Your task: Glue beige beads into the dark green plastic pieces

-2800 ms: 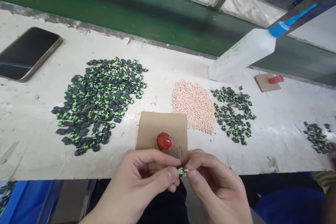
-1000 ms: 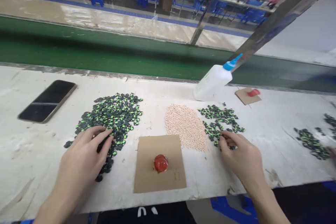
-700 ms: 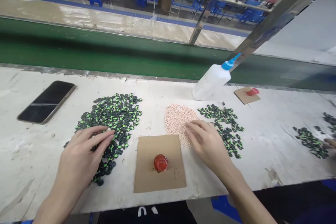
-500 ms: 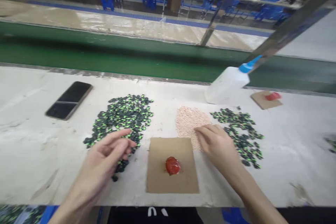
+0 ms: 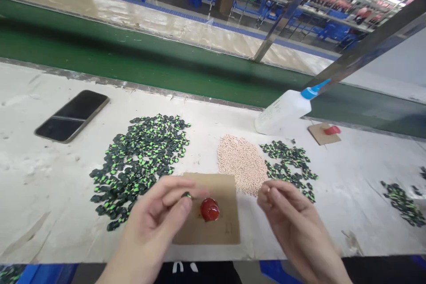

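My left hand (image 5: pixel 163 213) pinches a small black-and-green piece (image 5: pixel 187 195) between thumb and fingers, over the left side of a square cardboard (image 5: pixel 226 230). On that cardboard sits a glossy red blob (image 5: pixel 210 210). My right hand (image 5: pixel 289 213) is closed in a pinch at the near right edge of a pile of tiny pale pink beads (image 5: pixel 241 159). A pale speck, apparently one bead, shows at its fingertips. Beside my left hand spreads a large pile of black-and-green pieces (image 5: pixel 143 151); a smaller pile (image 5: pixel 289 159) lies beyond my right hand.
A white bottle (image 5: pixel 282 113) with a blue nozzle stands at the back right. Near it a small cardboard (image 5: pixel 321 135) carries a red item (image 5: pixel 332 130). A phone (image 5: pixel 71 115) lies at the left. Behind the table runs a green strip (image 5: pixel 133 57). More pieces (image 5: pixel 404 204) lie far right.
My left hand has moved right from the large pile to the cardboard, now with a piece in its fingers. My right hand has drawn back from the beads and turned. The view has tilted.
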A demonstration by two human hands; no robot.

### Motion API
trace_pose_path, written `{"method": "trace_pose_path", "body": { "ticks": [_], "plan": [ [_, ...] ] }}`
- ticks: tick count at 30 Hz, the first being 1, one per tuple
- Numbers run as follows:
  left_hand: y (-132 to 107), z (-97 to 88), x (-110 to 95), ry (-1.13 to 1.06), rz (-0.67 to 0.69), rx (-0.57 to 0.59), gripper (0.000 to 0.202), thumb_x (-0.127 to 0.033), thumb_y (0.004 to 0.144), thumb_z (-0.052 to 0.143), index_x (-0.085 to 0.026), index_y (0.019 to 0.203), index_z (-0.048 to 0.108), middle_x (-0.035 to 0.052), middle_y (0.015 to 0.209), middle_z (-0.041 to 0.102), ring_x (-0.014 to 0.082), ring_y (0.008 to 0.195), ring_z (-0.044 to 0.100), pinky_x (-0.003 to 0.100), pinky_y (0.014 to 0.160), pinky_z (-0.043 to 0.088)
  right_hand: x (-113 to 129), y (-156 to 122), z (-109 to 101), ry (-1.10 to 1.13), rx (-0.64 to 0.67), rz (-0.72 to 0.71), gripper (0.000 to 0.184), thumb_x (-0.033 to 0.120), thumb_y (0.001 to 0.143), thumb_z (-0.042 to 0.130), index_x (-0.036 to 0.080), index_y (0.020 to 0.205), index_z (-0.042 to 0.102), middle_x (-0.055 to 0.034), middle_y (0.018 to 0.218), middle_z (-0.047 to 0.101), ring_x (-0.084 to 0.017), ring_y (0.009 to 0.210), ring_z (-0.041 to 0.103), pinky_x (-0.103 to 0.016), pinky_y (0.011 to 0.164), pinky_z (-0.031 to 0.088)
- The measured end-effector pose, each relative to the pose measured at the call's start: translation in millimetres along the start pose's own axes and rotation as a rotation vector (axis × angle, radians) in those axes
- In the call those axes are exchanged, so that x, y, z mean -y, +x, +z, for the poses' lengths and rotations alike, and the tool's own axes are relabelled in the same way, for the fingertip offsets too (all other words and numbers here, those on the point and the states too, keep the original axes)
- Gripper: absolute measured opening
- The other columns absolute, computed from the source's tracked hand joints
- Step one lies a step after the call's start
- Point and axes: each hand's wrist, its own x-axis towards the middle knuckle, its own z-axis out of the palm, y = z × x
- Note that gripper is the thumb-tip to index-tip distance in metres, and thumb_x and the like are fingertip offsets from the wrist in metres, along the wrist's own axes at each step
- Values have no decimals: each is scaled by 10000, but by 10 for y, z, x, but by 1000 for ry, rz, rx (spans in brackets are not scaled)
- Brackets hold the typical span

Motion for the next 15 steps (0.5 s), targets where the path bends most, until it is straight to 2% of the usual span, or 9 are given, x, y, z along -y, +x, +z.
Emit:
{"method": "trace_pose_path", "body": {
  "ticks": [1, 3, 5, 8, 11, 15],
  "plan": [
    [-35, 74, 32, 56, 39, 7, 176, -459, 844, 856, -294, 893, 824, 17, 893, 854, 158, 849, 769, 172, 799, 606, 56, -77, 8, 136, 34, 67, 222, 502, 891, 765, 289, 871, 824, -30, 749, 817, -203, 630, 775, -332, 611, 669],
    [-84, 218, 109, 163, 162, 49, 50, -311, 902, 789, -311, 909, 839, 4, 913, 857, 192, 882, 803, 221, 798, 640, 159, -223, 51, 448, 123, 244, 155, 456, 856, 832, 301, 872, 839, -22, 769, 813, -171, 648, 769, -286, 664, 680],
    [-100, 334, 204, 282, 396, 107, 175, -142, 895, 752, -297, 906, 832, 1, 918, 855, 198, 855, 811, 241, 775, 651, 247, -345, 110, 690, 179, 423, 96, 377, 836, 875, 300, 888, 850, -23, 790, 805, -149, 676, 755, -242, 695, 673],
    [-83, 422, 362, 488, 800, 163, 272, -9, 897, 704, -251, 985, 793, 21, 920, 840, 174, 802, 794, 244, 794, 644, 325, -479, 203, 800, 159, 551, 117, 379, 811, 899, 302, 886, 854, -20, 794, 802, -146, 696, 748, -222, 695, 663],
    [-63, 422, 475, 696, 1009, 153, 311, 6, 941, 634, -221, 1126, 740, 45, 967, 838, 171, 816, 792, 246, 819, 639, 306, -564, 291, 799, 150, 545, 108, 413, 818, 886, 343, 894, 855, -5, 823, 832, -170, 750, 785, -263, 742, 677],
    [-42, 355, 498, 861, 1099, 175, 321, -15, 980, 578, -192, 1223, 687, 68, 996, 837, 201, 824, 801, 280, 819, 644, 184, -618, 365, 735, 85, 398, 67, 394, 835, 870, 378, 899, 865, -4, 826, 861, -194, 729, 815, -291, 717, 692]
  ]
}}
